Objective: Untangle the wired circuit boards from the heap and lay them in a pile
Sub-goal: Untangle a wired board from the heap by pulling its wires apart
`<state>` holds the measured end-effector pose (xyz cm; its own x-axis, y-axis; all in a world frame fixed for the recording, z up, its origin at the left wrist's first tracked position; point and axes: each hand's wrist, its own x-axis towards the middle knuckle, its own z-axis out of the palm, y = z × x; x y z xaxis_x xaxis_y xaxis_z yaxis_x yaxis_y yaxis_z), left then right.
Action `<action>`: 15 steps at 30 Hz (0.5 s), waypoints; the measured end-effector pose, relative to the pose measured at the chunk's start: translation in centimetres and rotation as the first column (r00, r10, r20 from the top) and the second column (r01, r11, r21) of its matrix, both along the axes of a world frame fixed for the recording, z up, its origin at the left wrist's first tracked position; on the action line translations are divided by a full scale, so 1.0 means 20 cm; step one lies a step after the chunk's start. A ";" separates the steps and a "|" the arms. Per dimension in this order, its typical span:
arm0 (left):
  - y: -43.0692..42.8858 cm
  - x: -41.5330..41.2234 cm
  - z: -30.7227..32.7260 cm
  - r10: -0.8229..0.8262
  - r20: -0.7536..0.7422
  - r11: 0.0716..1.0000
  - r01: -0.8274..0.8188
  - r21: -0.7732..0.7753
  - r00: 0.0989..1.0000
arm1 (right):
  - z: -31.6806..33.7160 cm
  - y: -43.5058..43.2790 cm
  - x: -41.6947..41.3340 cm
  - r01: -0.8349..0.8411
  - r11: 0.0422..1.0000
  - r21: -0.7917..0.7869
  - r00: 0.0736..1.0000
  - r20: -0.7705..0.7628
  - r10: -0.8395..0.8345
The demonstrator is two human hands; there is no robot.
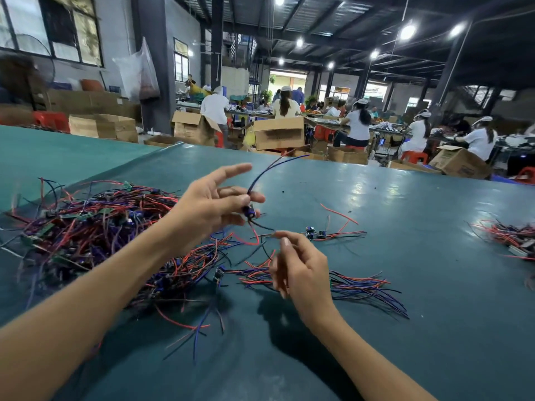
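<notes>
Left hand (208,209) pinches a small blue-capacitor circuit board (249,212), its blue wires arcing toward 1 o'clock, while the loosely curled right hand (301,270), grip unclear, hangs nearer the straightened red-and-blue wire pile (362,285) at 5 o'clock.

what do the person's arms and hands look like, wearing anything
Both arms are bare, with no sleeve showing up to the picture's edge. The left hand and right hand have no gloves, rings, watch or wristband visible.
</notes>
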<state>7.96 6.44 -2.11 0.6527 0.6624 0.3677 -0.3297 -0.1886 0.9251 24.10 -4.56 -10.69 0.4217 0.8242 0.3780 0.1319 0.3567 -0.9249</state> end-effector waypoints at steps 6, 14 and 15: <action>-0.02 0.15 -0.33 -0.003 0.115 0.997 0.012 -0.075 0.993 | 0.02 0.00 0.01 -0.120 0.989 -0.081 0.992 -0.043 0.117; -0.05 0.14 -0.43 0.017 0.065 1.000 -0.017 -0.008 0.998 | 0.00 -0.01 0.00 -0.131 0.979 -0.155 0.984 0.097 0.147; -0.06 0.14 -0.43 0.035 0.056 0.999 -0.033 -0.026 0.998 | 0.00 -0.01 0.00 -0.124 0.981 -0.147 0.986 0.090 0.138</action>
